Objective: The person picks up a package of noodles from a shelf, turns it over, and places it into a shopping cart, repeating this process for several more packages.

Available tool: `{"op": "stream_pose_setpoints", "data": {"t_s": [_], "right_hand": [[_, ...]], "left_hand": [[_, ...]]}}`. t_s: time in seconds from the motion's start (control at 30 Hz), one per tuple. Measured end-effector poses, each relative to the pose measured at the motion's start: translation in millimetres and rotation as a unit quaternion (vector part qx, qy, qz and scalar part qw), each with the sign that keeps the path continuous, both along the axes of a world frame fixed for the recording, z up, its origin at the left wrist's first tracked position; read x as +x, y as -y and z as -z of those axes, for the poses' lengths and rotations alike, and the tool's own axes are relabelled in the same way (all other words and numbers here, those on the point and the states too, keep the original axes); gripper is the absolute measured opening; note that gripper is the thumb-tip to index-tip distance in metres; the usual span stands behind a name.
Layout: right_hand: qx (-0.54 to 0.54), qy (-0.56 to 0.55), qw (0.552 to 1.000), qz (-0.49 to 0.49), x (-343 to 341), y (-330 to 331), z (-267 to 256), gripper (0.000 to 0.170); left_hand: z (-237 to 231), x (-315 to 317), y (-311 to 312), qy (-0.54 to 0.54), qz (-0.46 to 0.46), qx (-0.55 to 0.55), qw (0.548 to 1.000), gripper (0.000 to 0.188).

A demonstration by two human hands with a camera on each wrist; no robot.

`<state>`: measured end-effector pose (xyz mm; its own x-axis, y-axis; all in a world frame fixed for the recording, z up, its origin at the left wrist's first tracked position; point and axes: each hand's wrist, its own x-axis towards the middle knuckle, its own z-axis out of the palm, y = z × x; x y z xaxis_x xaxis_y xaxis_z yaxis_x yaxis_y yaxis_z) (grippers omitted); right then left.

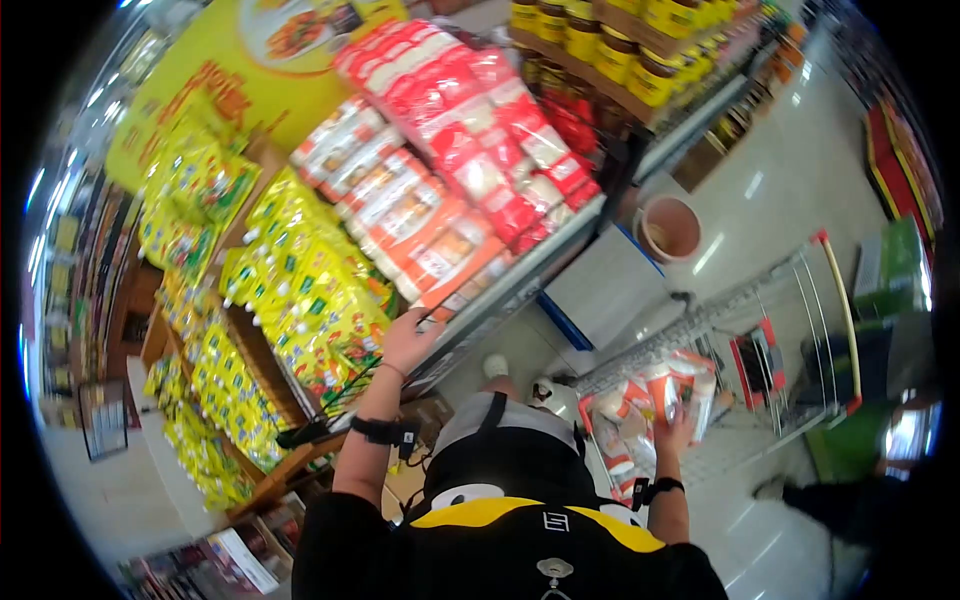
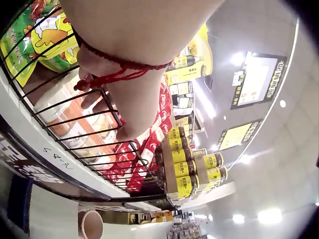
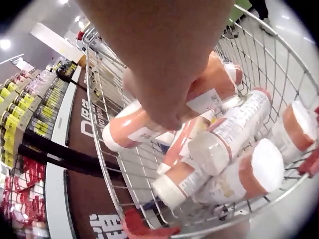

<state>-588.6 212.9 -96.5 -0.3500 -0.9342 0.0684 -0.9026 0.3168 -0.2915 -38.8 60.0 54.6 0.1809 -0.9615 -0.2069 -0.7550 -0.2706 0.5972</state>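
Note:
My left hand point(image 1: 408, 345) is at the front edge of the display shelf, beside orange-and-white packs point(image 1: 440, 255). In the left wrist view its fingers curl over the black wire guard point(image 2: 75, 119), with the fingertips behind the wires and close to the packs. Down inside the shopping cart point(image 1: 815, 400), my right hand point(image 1: 675, 430) grips an orange-and-white cylindrical pack point(image 3: 132, 127). Its fingers are partly hidden by the wrist in the right wrist view. Several similar packs point(image 3: 239, 117) lie jumbled below it.
Yellow pouches point(image 1: 300, 270) fill the shelf left of the packs, and red-and-white bags point(image 1: 480, 130) lie to their right. Yellow-labelled jars point(image 1: 620, 55) stand farther along. A pink bucket point(image 1: 670, 228) is on the floor near the cart. Another person's dark-clothed leg point(image 1: 840, 500) shows at the right.

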Motion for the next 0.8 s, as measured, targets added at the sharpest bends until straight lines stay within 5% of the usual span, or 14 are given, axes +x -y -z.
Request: {"op": "stream_pose_setpoints", "data": {"t_s": [0.07, 0.23, 0.3, 0.33, 0.37, 0.4, 0.43, 0.47, 0.5, 0.63, 0.7, 0.8], "right_hand": [[-0.117, 0.065, 0.988, -0.071, -15.6, 13.2, 9.2, 0.021], [-0.153, 0.223, 0.961, -0.062, 49.0, 39.3, -18.2, 0.011], [-0.109, 0.285, 0.95, -0.069, 77.1, 25.7, 14.5, 0.006], [0.004, 0.389, 0.921, -0.026, 89.9, 15.7, 19.9, 0.018], [0.105, 0.306, 0.939, -0.119, 91.7, -2.0, 33.4, 0.038], [0.132, 0.236, 0.942, -0.199, 101.9, -16.7, 38.8, 0.06], [0.244, 0.162, 0.939, -0.178, 110.2, -38.8, 43.9, 0.076], [0.38, 0.134, 0.898, -0.178, 122.1, -38.5, 27.4, 0.086], [0.373, 0.155, 0.905, -0.132, 127.7, -51.8, 35.6, 0.083], [0.374, 0.171, 0.91, 0.045, 144.5, -69.7, 61.8, 0.071], [0.458, 0.142, 0.873, 0.092, 178.6, -8.0, -13.6, 0.064], [0.376, 0.205, 0.895, 0.124, 153.7, -18.6, 67.2, 0.056]], "left_hand": [[-24.5, -7.5, 1.1, -0.002, -0.002, 0.048, 0.999, 0.053], [-11.3, 13.6, 4.6, -0.108, 0.021, 0.064, 0.992, 0.055], [-45.6, 22.8, 24.3, -0.387, 0.007, 0.151, 0.91, 0.054], [-43.2, 40.2, 30.6, -0.513, 0.029, 0.157, 0.843, 0.058], [10.4, 86.8, 37.5, -0.591, -0.011, 0.204, 0.78, 0.056], [-2.7, 95.8, 51.6, -0.496, -0.004, 0.158, 0.854, 0.056], [-30.8, 103.3, 72.3, -0.394, 0.002, 0.11, 0.913, 0.056], [-48.0, 115.3, 96.1, -0.285, 0.006, 0.06, 0.957, 0.056], [-44.6, 136.4, 119.8, -0.193, 0.01, 0.004, 0.981, 0.055], [-84.9, 191.1, 222.6, 0.003, -0.002, -0.069, 0.998, 0.059], [-54.6, 233.9, 277.6, 0.139, -0.021, -0.079, 0.987, 0.063], [-39.4, 266.2, 328.1, 0.296, -0.067, -0.017, 0.953, 0.064]]}}
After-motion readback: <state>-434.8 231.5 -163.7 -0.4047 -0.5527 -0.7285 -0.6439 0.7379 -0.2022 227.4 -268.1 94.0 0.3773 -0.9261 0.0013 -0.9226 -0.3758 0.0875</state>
